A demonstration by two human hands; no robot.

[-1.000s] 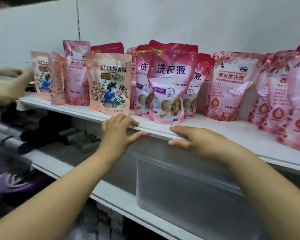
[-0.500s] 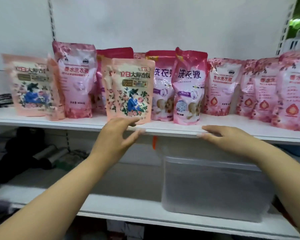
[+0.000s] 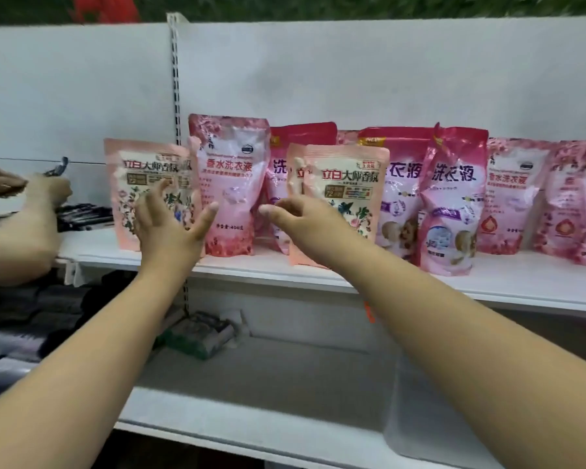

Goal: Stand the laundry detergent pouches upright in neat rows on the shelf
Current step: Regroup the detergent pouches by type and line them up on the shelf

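Several pink detergent pouches stand upright along the white shelf (image 3: 318, 277). A tall rose pouch (image 3: 232, 170) stands between a peach floral pouch (image 3: 132, 184) at the left end and another peach floral pouch (image 3: 349, 184) nearer the front. Magenta pouches (image 3: 454, 198) and more rose pouches (image 3: 511, 194) fill the right side. My left hand (image 3: 168, 228) is raised in front of the left peach pouch, fingers spread, holding nothing. My right hand (image 3: 305, 225) hovers before the front peach pouch with fingers relaxed, thumb pointing left, and covers its lower left part.
Another person's hands (image 3: 21, 187) work over dark items on the neighbouring shelf at the left. A translucent plastic bin (image 3: 454, 418) sits on the lower shelf at the right. Small green and white packs (image 3: 200, 333) lie under the upper shelf. A slotted upright (image 3: 174, 79) runs up the back wall.
Both my hands have lifted off the shelf's front edge and now hover in front of the pouches. The view has shifted left and closer.
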